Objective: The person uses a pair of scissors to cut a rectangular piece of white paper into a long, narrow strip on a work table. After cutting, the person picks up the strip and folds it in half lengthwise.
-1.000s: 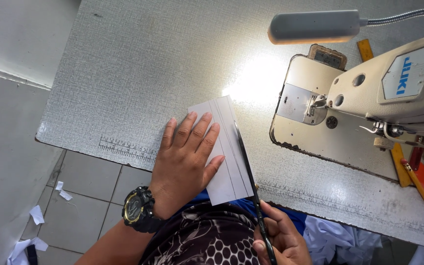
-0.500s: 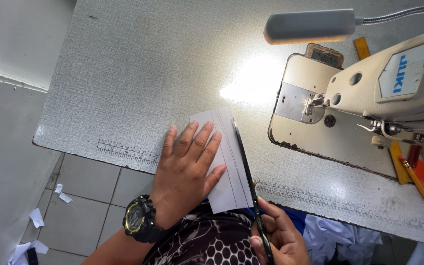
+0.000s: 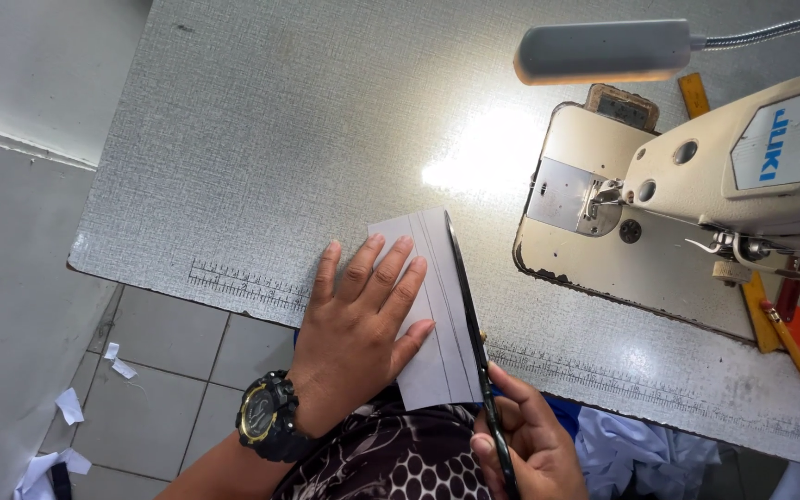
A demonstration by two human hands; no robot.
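Two hands work a grey paper piece (image 3: pixel 428 310) at the desk (image 3: pixel 261 139) near edge. Left hand (image 3: pixel 358 347) presses it flat, fingers spread; right hand (image 3: pixel 525 449), grip closed on scissors (image 3: pixel 474 333), has advanced the blades along its right edge since a second ago.

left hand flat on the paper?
Yes, the left hand lies palm down, fingers spread, on the white sheet beside the scissors.

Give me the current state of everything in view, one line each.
left hand: flat on the paper, fingers spread.
right hand: grips the scissors.
scissors: blades along the paper's right edge.
paper: flat, overhanging the table edge.
lamp: lit.
sewing machine: nothing under the needle.
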